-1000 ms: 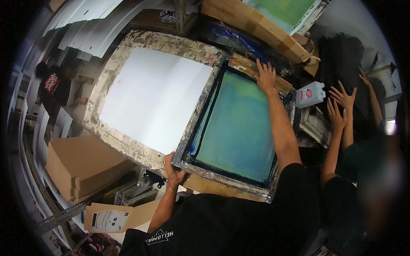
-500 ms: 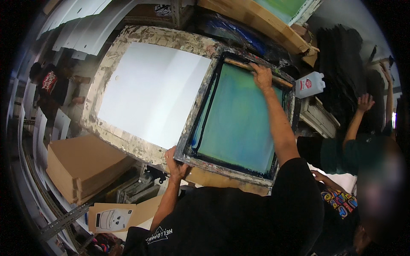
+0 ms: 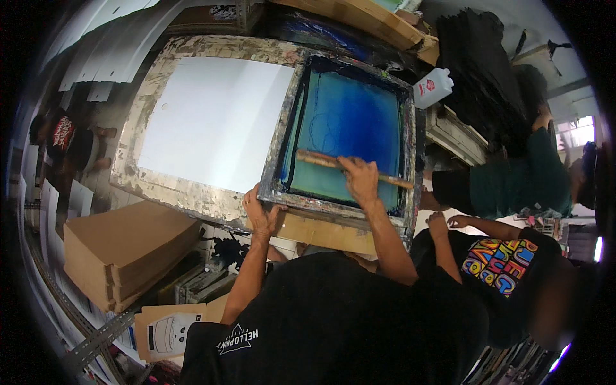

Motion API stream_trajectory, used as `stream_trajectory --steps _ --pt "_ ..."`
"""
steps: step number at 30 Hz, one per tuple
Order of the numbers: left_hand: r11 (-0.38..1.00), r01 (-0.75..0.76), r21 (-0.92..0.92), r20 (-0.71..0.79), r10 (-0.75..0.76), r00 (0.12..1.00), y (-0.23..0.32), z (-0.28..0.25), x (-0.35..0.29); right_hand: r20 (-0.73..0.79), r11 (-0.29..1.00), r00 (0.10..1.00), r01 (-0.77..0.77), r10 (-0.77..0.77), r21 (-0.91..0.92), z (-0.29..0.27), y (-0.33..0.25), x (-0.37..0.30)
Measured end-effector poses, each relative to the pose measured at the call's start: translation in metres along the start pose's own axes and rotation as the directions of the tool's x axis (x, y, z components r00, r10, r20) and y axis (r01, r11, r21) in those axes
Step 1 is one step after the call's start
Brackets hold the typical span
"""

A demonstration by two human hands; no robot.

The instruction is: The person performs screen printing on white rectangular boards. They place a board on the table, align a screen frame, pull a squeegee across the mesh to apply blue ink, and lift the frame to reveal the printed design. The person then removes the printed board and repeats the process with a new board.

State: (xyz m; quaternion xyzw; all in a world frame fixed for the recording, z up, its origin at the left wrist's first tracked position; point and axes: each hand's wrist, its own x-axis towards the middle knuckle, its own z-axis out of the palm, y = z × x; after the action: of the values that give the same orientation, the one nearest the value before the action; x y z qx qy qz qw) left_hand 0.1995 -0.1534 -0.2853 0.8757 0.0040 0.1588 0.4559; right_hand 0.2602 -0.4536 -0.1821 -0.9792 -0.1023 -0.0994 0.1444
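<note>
A screen-printing frame lies on the right half of a paint-crusted board. Its mesh is deep blue over most of its upper part and paler green toward the near end. Across that near part lies a squeegee with a wooden handle, and my right hand is closed around its middle. At the frame's near left corner, my left hand grips the rim, fingers partly hidden. A white sheet rests flat on the board, left of the frame.
A white plastic jug stands beyond the frame's right edge. Stacked brown cardboard is at the left, above an opened printed carton. Two people are at the right, one in a dark green shirt; another sits at far left.
My right hand has drawn the squeegee from the frame's far end to near its close end. The mesh has turned from green to mostly deep blue. My left hand still holds the corner.
</note>
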Motion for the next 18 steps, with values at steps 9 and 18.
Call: stream_trajectory --steps 9,18 --pt "0.996 -0.060 -0.061 -0.019 0.059 0.998 0.007 -0.001 0.003 0.123 0.987 0.992 -0.026 0.007 0.159 -0.039 -0.029 -0.056" --pt "0.994 -0.100 -0.041 -0.053 0.098 0.994 0.007 -0.004 0.008 0.413 0.988 0.911 -0.079 0.016 0.135 -0.037 -0.015 -0.020"
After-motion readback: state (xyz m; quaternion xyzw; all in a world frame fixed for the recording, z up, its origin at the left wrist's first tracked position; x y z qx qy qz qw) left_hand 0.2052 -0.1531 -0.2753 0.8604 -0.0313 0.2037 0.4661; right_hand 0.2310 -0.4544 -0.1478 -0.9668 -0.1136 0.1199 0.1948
